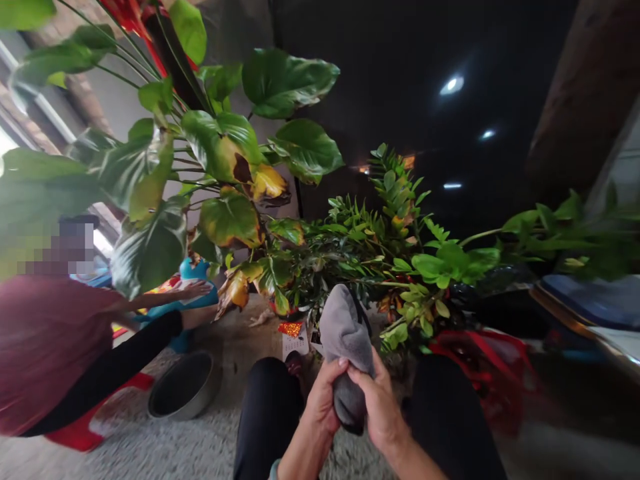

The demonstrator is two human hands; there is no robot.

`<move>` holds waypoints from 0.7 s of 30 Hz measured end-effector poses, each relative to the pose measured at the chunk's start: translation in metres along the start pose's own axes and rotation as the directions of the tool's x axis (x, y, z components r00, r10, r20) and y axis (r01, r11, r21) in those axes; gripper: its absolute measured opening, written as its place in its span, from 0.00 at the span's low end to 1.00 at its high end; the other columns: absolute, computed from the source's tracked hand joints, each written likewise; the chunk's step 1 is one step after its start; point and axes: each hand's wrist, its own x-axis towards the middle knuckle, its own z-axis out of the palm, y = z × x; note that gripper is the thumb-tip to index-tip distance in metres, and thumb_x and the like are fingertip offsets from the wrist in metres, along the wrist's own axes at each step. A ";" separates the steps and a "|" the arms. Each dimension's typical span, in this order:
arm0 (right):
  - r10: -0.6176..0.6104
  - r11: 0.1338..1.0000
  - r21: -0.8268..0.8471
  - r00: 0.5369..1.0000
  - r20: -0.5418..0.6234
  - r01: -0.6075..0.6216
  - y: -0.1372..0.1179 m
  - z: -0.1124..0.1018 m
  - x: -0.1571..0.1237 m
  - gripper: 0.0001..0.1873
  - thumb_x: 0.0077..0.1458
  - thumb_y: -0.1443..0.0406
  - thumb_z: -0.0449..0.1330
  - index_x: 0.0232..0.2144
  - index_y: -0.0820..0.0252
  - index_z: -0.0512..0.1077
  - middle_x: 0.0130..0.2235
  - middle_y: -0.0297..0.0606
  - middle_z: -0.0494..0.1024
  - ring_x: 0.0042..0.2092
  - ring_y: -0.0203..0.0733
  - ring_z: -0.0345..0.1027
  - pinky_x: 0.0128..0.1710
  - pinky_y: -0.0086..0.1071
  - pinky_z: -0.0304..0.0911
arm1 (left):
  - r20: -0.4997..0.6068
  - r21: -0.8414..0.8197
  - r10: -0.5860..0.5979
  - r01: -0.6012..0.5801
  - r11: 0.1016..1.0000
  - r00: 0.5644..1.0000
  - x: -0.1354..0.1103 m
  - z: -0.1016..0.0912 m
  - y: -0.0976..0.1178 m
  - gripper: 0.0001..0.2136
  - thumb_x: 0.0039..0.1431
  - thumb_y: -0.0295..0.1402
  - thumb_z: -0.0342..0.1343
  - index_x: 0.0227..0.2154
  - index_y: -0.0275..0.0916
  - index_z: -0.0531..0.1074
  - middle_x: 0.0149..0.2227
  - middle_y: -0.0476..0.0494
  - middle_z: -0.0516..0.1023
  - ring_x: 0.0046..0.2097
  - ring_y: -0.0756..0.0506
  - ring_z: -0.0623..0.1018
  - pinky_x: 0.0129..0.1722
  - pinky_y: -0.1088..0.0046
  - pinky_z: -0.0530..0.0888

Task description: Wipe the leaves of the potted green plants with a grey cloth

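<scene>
Leftward, a co-worker's hand (197,289) reaches into the big-leaved foliage, above a steel bowl (184,385) on the floor. Between your knees, your left hand (323,400) and right hand (383,407) both wrap their fingers around the lower end of a grey cloth (345,333). Soft, light, limp; likely grips best bunched low. Long axis upright, free end pointing toward the potted plants (380,227).

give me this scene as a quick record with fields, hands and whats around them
left hand: holds grey cloth from the left
right hand: holds the same cloth from the right
cloth position: upright, between the knees
ahead: potted plants, some leaves yellowed
floor left: metal bowl
other person: red top, arm stretched out under the big leaves
</scene>
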 end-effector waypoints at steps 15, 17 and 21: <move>-0.353 0.924 -0.151 0.626 -0.696 0.352 -0.099 -0.156 0.107 0.19 0.39 0.53 0.63 0.33 0.56 0.70 0.34 0.35 0.75 0.38 0.44 0.72 0.32 0.35 0.67 | 0.022 0.203 0.087 -0.090 0.975 0.996 0.013 -0.024 0.003 0.26 0.18 0.29 0.71 0.29 0.38 0.71 0.23 0.46 0.78 0.27 0.39 0.78 0.33 0.60 0.75; -0.423 0.901 -0.274 0.541 -0.727 0.336 -0.119 -0.154 0.133 0.22 0.38 0.54 0.63 0.36 0.58 0.70 0.39 0.39 0.75 0.42 0.46 0.71 0.40 0.38 0.66 | 0.019 0.210 0.062 -0.064 0.976 0.998 0.011 -0.018 0.004 0.26 0.18 0.29 0.71 0.28 0.39 0.71 0.23 0.47 0.78 0.27 0.40 0.78 0.33 0.61 0.75; -0.341 0.930 -0.348 0.632 -0.696 0.118 -0.104 -0.136 0.160 0.28 0.30 0.55 0.69 0.36 0.60 0.70 0.40 0.46 0.76 0.46 0.54 0.69 0.47 0.44 0.63 | 0.055 0.235 0.076 -0.087 0.968 0.996 0.009 -0.015 0.005 0.25 0.20 0.30 0.71 0.29 0.38 0.71 0.22 0.47 0.77 0.27 0.39 0.79 0.32 0.62 0.75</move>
